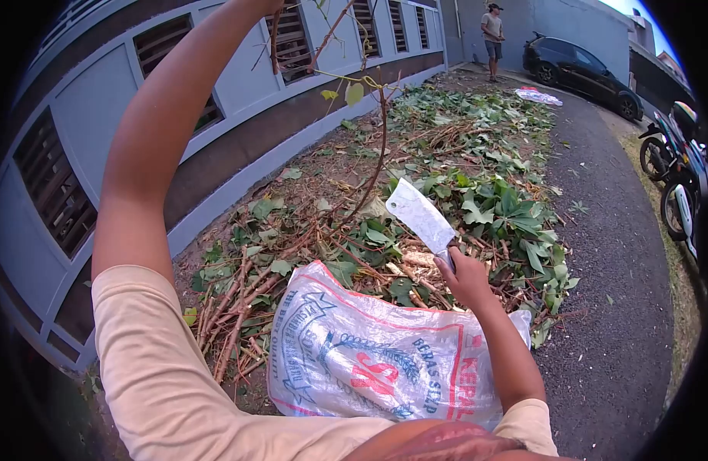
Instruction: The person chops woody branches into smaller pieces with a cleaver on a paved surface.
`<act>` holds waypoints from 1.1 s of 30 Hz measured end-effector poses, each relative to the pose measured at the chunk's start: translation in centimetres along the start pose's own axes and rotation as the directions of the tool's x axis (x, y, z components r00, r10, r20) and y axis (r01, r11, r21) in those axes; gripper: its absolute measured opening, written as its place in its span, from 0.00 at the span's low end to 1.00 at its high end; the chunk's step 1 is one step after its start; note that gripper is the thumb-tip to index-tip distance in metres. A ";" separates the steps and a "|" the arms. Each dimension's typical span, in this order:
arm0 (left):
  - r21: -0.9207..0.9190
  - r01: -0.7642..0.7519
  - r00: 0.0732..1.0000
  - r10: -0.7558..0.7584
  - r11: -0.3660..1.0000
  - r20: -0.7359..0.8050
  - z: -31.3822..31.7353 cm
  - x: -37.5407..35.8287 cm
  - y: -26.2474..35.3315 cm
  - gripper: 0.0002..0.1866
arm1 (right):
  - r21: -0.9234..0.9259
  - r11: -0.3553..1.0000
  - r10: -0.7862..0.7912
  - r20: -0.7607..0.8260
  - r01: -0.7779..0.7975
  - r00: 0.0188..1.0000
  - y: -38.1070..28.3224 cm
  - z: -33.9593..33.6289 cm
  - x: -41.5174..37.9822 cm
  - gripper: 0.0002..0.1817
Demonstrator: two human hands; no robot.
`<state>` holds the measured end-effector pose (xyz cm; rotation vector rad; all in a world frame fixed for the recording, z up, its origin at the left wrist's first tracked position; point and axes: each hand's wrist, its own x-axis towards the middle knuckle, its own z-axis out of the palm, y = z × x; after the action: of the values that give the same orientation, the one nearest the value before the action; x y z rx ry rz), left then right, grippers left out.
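My right hand (pixel 465 278) is closed around the handle of a cleaver (pixel 421 213), its broad blade pointing up and to the left. Below this hand lies a white woven rice sack (pixel 369 361) with red and blue print. My left arm (pixel 150 154) is raised and runs out past the top edge, so the hand itself is out of the picture. Near the wrist hang thin brown and green stems with a few small leaves (pixel 354 94). A long curved stem (pixel 382 146) drops from there to the pile of cut branches (pixel 243 300).
Cut leaves (pixel 515 211) and branches cover the ground ahead, beside a grey wall (pixel 97 107) with slatted openings. An asphalt lane (pixel 607 307) runs along the right, with parked motorcycles (pixel 680 177). Farther off are a person (pixel 492 34), a dark car (pixel 573 65) and another sack (pixel 538 96).
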<state>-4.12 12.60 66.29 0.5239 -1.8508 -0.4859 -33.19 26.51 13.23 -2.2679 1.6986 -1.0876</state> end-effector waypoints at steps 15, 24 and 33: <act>0.226 0.199 0.972 -0.222 0.954 0.079 1.2 -7.5 -1.2 0.19 | -0.430 0.897 -0.094 -0.416 -0.104 0.905 -0.4 -18.6 22.0 0.32; 0.029 0.181 0.983 -0.181 0.983 -0.008 -2.2 -5.5 -4.9 0.17 | -0.425 0.895 0.081 -0.146 -0.136 0.986 -0.5 -14.4 11.0 0.29; 0.186 0.111 0.989 -0.089 0.976 -0.122 -1.6 -7.9 -5.4 0.17 | 0.861 0.217 0.552 0.281 -0.460 0.785 5.7 3.1 1.8 0.20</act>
<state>0.45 12.52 57.75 0.7627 -1.7782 -0.3381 -35.62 21.83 9.07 -0.8486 1.1649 -1.4122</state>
